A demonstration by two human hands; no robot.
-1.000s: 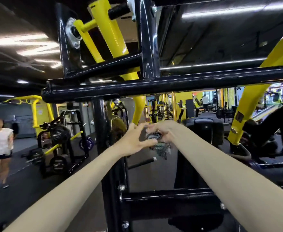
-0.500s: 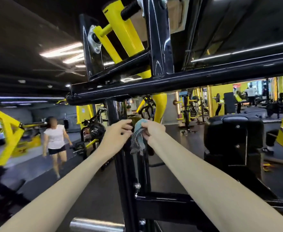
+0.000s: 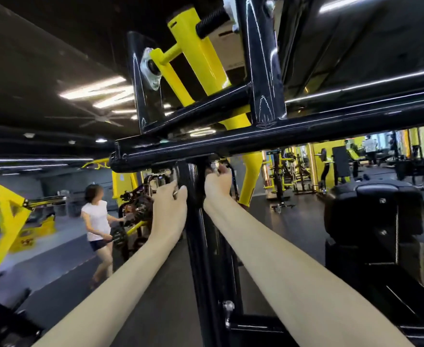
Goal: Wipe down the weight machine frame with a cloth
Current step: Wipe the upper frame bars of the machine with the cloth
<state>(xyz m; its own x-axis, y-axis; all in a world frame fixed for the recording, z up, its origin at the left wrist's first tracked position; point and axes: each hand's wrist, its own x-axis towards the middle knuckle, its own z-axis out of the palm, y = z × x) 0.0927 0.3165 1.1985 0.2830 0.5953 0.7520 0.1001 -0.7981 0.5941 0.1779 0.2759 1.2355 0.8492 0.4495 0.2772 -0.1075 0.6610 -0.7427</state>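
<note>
The black vertical post (image 3: 205,246) of the weight machine frame rises in front of me and meets a black horizontal bar (image 3: 268,140) above. My left hand (image 3: 170,200) is on the post's left side and my right hand (image 3: 217,185) on its right, both just below the bar. Each has its fingers curled round an end of the cloth. The cloth passes behind the post and is almost fully hidden. Only a small grey bit of the cloth (image 3: 214,167) shows above my right fingers.
A person in a white top (image 3: 94,217) walks at the left among yellow and black machines. A black padded seat (image 3: 373,211) stands close on the right. Overhead hangs a yellow lever arm (image 3: 198,63). A bolt (image 3: 228,309) sticks out low on the post.
Both hands have risen and parted to either side of the post. The cloth that hung between them in front now runs behind the post. My view has moved closer.
</note>
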